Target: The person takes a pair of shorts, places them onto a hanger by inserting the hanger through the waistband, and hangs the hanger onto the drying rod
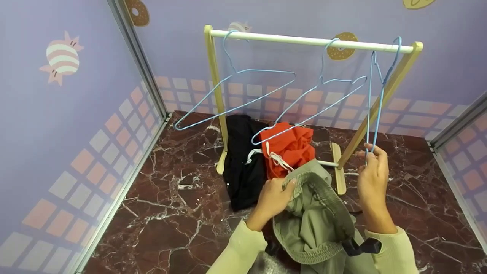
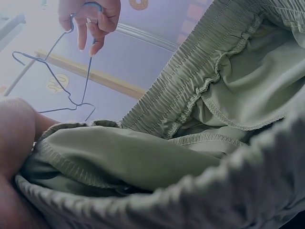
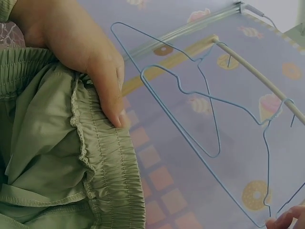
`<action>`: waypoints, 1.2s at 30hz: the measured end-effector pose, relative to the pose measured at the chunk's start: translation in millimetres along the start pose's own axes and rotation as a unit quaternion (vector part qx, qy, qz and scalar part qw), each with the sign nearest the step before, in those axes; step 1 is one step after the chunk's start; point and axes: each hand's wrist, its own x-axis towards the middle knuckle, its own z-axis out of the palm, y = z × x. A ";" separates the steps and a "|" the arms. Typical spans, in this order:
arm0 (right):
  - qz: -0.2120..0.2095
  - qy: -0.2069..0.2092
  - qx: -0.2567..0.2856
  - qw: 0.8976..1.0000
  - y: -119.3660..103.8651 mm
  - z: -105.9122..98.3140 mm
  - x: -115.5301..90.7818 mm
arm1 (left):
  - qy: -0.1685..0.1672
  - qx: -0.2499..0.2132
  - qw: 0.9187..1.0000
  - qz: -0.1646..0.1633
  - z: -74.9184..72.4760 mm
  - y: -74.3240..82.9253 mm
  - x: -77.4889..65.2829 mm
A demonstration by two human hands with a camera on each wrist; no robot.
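Olive-green pants [image 1: 315,228] with a gathered elastic waistband gape open toward the head camera. My left hand [image 1: 274,198] grips the waistband at its upper left edge, thumb over the rim. In the right wrist view the same hand [image 3: 81,52] has its thumb on the outside of the gathered waistband [image 3: 114,176]. The fingers of my right hand [image 1: 374,179] pinch the lower end of the rightmost blue wire hanger [image 1: 376,118], whose hook is over the rod. The left wrist view shows that hand [image 2: 95,24] at the hanger's end, above the pants.
Two more blue hangers [image 1: 236,110] [image 1: 308,121] hang along the white rod [image 1: 289,38] of a wooden-legged rack [image 1: 215,72]. Beneath them, black clothing [image 1: 243,182] and a red garment [image 1: 291,140] with white cords lie on the dark marbled floor [image 1: 159,228]. Patterned purple walls [image 1: 95,125] stand around.
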 end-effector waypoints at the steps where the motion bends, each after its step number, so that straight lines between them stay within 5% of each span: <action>1: -0.001 0.000 0.003 1.000 0.0 -0.5 -1.0 | 0.001 0.002 1.000 0.001 0.0 -0.3 0.0; 13: -0.004 -0.008 0.082 0.997 0.6 -6.4 -15.5 | -0.004 0.013 1.000 -0.009 0.0 -1.3 0.0; 36: 0.006 -0.020 0.129 0.991 4.8 -25.9 -49.1 | -0.008 0.007 1.000 -0.003 -1.4 -7.0 2.8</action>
